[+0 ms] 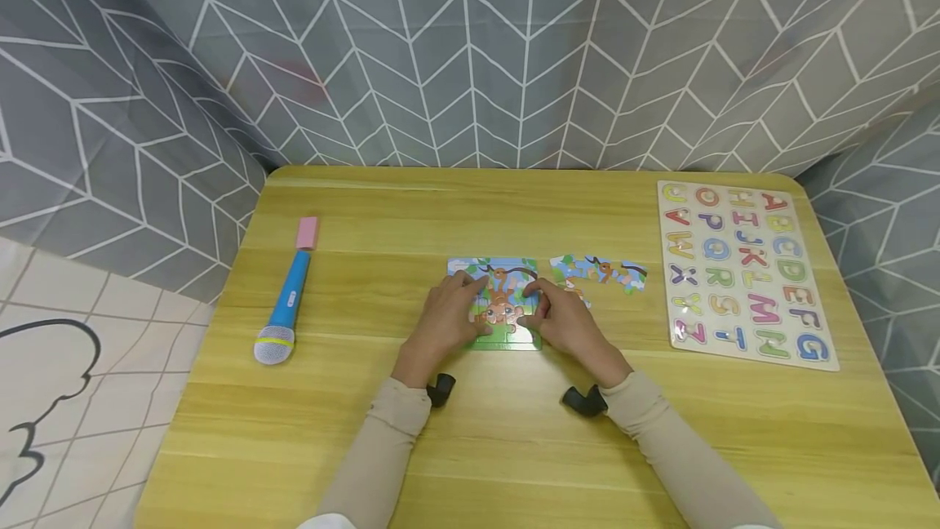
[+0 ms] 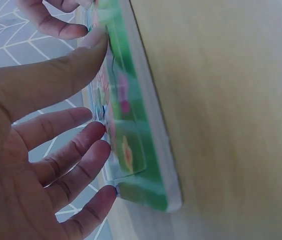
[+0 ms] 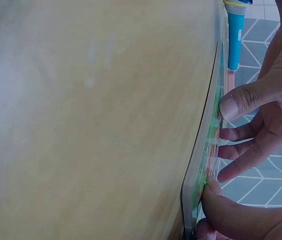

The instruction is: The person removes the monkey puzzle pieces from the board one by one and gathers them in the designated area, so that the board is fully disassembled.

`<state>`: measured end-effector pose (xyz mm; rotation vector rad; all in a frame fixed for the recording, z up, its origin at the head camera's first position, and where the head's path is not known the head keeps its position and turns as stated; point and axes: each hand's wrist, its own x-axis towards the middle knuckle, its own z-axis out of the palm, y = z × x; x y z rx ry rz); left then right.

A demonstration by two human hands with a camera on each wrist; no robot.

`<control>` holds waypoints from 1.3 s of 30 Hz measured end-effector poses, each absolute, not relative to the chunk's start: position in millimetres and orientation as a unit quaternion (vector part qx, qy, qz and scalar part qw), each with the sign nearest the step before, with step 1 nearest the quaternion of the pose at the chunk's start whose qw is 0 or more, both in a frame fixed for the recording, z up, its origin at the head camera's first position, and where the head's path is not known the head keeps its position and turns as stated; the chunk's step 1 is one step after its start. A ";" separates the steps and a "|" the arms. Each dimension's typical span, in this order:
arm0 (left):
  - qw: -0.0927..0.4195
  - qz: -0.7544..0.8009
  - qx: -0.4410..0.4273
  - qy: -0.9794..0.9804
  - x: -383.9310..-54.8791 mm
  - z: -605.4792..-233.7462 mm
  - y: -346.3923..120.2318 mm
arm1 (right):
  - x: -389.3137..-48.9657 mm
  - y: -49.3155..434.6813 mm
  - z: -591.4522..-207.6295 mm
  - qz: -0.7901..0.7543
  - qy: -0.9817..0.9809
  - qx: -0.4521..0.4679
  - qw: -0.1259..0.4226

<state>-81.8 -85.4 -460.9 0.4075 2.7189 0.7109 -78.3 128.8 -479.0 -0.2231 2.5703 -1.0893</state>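
A small jigsaw puzzle (image 1: 520,339) with a cartoon monkey lies on the table between both hands. My left hand (image 1: 443,315) is at its left side, with thumb and fingertips touching the picture. In the left wrist view, the left fingers (image 2: 75,155) are spread and fairly straight along the puzzle's surface. My right hand (image 1: 575,325) rests at the right side of the puzzle, index finger bent over its edge. The right wrist view shows the right thumb (image 3: 231,210) on the green border; its other fingers are mostly hidden. Loose puzzle pieces (image 1: 628,277) lie just beyond the right hand.
On the right of the wooden table (image 1: 507,447) lies an alphabet board (image 1: 742,276) with coloured letters. A blue toy microphone (image 1: 291,292) and a pink block (image 1: 308,232) are at the left. Patterned grey curtain (image 1: 499,64) hangs behind the table.
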 end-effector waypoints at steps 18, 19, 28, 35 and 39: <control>0.148 0.264 0.155 0.941 -82.4 -462.9 -81.7 | -81.2 129.6 -473.1 -0.377 0.902 -0.081 0.195; 0.146 0.263 0.156 0.941 -82.4 -463.3 -81.5 | -81.1 129.6 -473.0 -0.377 0.901 -0.081 0.196; 0.149 0.275 0.158 0.937 -81.7 -465.5 -82.6 | -80.9 129.3 -473.7 -0.376 0.901 -0.084 0.197; 0.150 0.277 0.151 0.937 -80.5 -466.1 -84.1 | -81.0 127.5 -474.4 -0.374 0.899 -0.089 0.210; 0.153 0.279 0.147 0.937 -80.5 -466.3 -83.4 | -81.2 128.0 -474.3 -0.375 0.899 -0.090 0.208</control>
